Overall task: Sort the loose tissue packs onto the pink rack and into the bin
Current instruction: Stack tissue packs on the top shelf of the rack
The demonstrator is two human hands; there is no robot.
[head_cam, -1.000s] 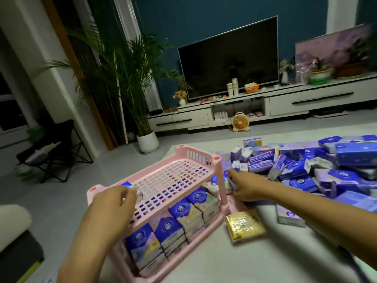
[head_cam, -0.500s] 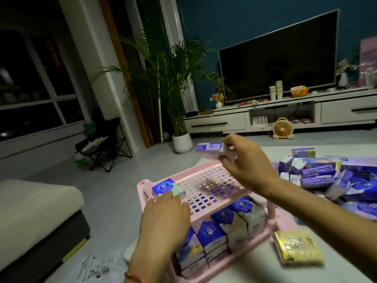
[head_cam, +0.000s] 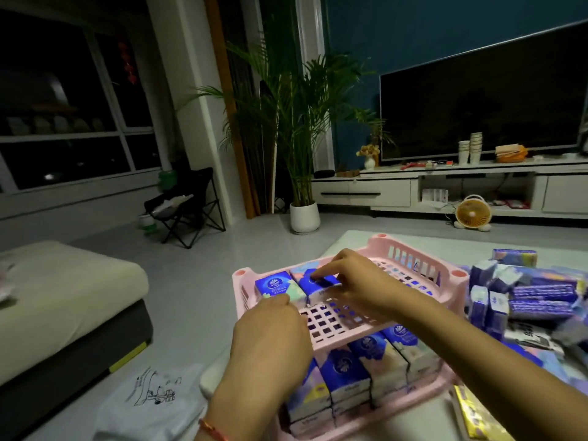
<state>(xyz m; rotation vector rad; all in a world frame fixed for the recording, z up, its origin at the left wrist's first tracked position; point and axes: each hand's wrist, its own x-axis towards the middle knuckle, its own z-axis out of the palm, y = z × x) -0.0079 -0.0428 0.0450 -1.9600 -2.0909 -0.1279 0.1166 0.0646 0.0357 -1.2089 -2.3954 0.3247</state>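
Pink rack (head_cam: 386, 241), two shelves high, stands on a pale surface (head_cam: 509, 240) in dim light. To its right, close by the right arm, sprawls the loose pile (head_cam: 528, 297) of tissue packs (no bin shows anywhere in view). A tidy row of packs (head_cam: 359, 374) stands on edge along the lower shelf.

The right hand (head_cam: 359, 291) reaches across the top shelf from the right. Its index finger curls over the second pack (head_cam: 313, 281) and its thumb sits at the near right side, pinching the pack at the shelf's left end. That pack lies flat, printed face up, with its long axis running near to far. Its left flank touches, or all but touches, the corner pack (head_cam: 273, 286), which lies the same way with its logo toward the far rail.

The left hand (head_cam: 270, 338) comes in from the near side, fingertips against the corner pack's near end. Seen from behind, it cannot be told whether they grip it or merely steady it.

Judging by the layout, the row will grow rightward, toward the pile, so the right hand is the nearer one for fetching.
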